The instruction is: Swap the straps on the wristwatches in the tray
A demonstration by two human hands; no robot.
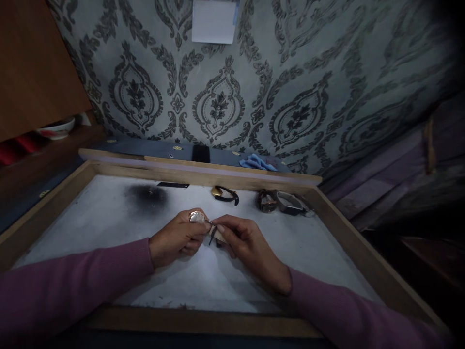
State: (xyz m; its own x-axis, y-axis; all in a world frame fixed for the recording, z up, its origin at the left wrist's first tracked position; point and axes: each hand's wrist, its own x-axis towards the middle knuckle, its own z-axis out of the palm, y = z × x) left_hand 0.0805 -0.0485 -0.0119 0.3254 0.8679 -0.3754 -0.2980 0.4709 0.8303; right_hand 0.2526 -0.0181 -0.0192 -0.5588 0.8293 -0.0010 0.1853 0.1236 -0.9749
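Observation:
My left hand (183,235) is closed round a wristwatch, whose round shiny case (197,217) shows above the thumb. Fingertips of my right hand (243,237) pinch the watch's strap (217,234) close to the case. The strap looks pale on one side, and a thin dark strip crosses it. Both hands nearly meet above the white bottom of a shallow wooden tray (232,312). My fingers hide part of the case and strap.
Inside the tray's far side lie a flat black strip (173,184), a gold watch with a dark strap (225,195), a brown watch (267,201) and a silver-grey watch (289,203). Behind the rim are a black flat object (201,153) and a blue cloth (257,162).

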